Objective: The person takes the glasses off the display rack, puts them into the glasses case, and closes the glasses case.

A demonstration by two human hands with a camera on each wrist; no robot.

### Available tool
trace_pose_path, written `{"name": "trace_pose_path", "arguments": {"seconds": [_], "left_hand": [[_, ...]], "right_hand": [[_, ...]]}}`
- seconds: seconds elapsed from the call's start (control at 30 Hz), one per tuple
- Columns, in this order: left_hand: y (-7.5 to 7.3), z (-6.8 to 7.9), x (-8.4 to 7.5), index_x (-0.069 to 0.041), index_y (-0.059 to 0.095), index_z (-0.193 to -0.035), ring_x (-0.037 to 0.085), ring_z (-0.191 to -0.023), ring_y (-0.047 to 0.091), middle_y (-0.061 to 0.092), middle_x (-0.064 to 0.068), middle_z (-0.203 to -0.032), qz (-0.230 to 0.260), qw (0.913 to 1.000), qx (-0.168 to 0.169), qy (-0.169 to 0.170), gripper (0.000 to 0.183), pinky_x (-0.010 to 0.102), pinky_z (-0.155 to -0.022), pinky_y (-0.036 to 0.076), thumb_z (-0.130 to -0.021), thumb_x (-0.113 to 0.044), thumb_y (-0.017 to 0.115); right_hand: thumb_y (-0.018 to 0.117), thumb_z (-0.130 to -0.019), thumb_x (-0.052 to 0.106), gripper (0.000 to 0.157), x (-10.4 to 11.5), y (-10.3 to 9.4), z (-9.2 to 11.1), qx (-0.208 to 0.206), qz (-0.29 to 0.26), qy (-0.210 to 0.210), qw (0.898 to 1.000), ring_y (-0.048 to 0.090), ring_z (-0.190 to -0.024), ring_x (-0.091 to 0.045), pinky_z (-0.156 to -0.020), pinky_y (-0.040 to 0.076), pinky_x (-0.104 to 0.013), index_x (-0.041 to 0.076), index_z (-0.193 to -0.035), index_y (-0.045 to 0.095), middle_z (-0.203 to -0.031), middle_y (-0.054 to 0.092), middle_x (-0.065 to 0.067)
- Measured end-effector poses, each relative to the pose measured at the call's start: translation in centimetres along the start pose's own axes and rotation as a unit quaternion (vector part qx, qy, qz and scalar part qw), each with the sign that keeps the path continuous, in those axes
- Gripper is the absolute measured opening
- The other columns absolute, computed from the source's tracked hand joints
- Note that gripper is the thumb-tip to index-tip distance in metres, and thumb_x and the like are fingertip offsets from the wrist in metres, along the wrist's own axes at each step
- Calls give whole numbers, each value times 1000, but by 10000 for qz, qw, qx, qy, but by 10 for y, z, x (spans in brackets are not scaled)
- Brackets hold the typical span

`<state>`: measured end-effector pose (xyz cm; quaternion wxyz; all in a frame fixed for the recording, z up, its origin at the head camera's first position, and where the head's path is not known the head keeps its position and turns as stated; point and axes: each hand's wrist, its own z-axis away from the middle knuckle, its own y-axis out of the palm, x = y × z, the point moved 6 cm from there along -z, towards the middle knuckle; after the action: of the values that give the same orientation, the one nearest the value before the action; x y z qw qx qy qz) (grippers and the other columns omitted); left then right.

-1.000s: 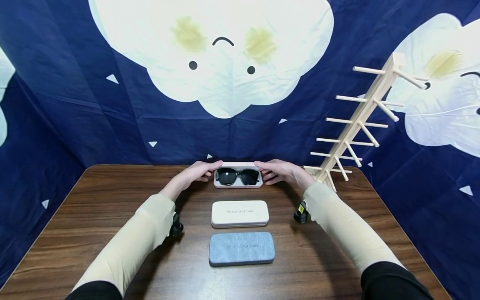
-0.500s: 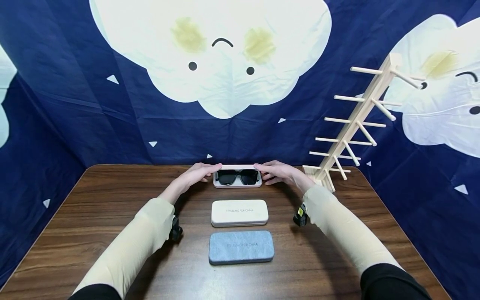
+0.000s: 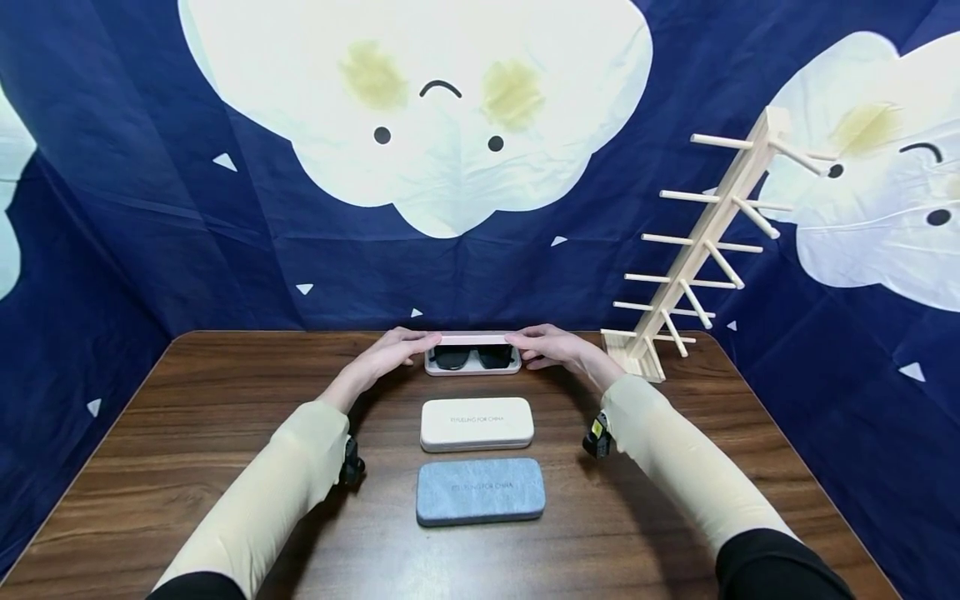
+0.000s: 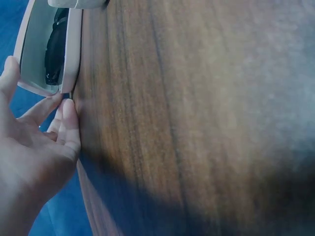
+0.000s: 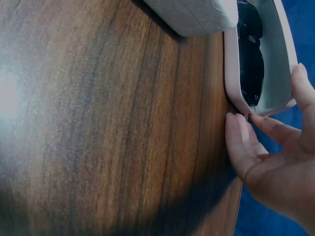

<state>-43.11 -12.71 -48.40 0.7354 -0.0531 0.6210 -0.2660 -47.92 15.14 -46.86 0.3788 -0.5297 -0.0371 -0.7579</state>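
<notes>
At the back of the table, a pale pink glasses case (image 3: 472,372) is partly closed over dark sunglasses (image 3: 452,359). Its lid (image 3: 472,339) leans forward and covers the upper part of the lenses. My left hand (image 3: 381,356) holds the lid's left end, thumb on the lid edge. At the right end my right hand (image 3: 561,347) holds it the same way. Both wrist views show the thumb on the lid rim and a finger near the hinge corner; the sunglasses (image 5: 251,69) lie inside the pale green lining.
In front of the pink case lie a closed white glasses case (image 3: 477,423) and, nearer, a closed blue one (image 3: 480,490). A wooden peg rack (image 3: 697,242) stands at the back right, close to my right forearm. Blue cloth (image 3: 225,275) hangs behind the table (image 3: 225,417).
The pink case's lid has swung forward and down, with both hands moving along with it. More of the sunglasses is now covered. The view has shifted slightly.
</notes>
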Motion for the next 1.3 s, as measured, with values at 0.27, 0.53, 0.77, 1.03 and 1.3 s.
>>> {"name": "trace_pose_path", "arguments": {"seconds": [0.27,0.53,0.77,1.03,1.3], "left_hand": [[0,2,3,-3,41,-156,34,-143,45,28,19,-166,-110,9997,-186,84,78,47,-113,46,-100,-54,60],[-1,2,7,-12,49,-154,28,-128,45,41,15,-152,-488,9982,-332,116,75,39,-106,42,-94,-55,68],[-3,2,10,-15,44,-157,31,-141,40,41,12,-156,-924,9944,-518,57,86,50,-121,33,-88,-58,74],[-4,2,10,-13,52,-151,32,-137,48,47,14,-152,-1245,9894,-700,251,84,50,-120,35,-83,-51,83],[-1,-1,8,-13,52,-151,32,-132,55,48,17,-149,-1210,9900,-696,202,87,49,-117,41,-78,-40,90]], "right_hand": [[58,-104,33,60,-1,1,-1,-117,155,-99,9998,59,-109,-17,-105,55,-38,1,-152,43,-137,56,-12],[62,-102,23,54,-2,6,1,-91,244,-521,9983,58,-104,-13,-96,57,-32,-1,-149,49,-129,58,-10],[70,-98,15,54,-1,8,1,-406,422,-733,9956,58,-91,-6,-80,56,-21,-2,-146,53,-121,63,-10],[80,-89,11,44,5,11,5,-815,1239,-1210,9815,57,-83,-10,-71,46,-16,-4,-129,65,-102,70,-10],[87,-81,12,55,5,10,5,-1088,1487,-1166,9760,62,-93,-19,-80,48,-20,-1,-130,65,-109,69,-17]]}}
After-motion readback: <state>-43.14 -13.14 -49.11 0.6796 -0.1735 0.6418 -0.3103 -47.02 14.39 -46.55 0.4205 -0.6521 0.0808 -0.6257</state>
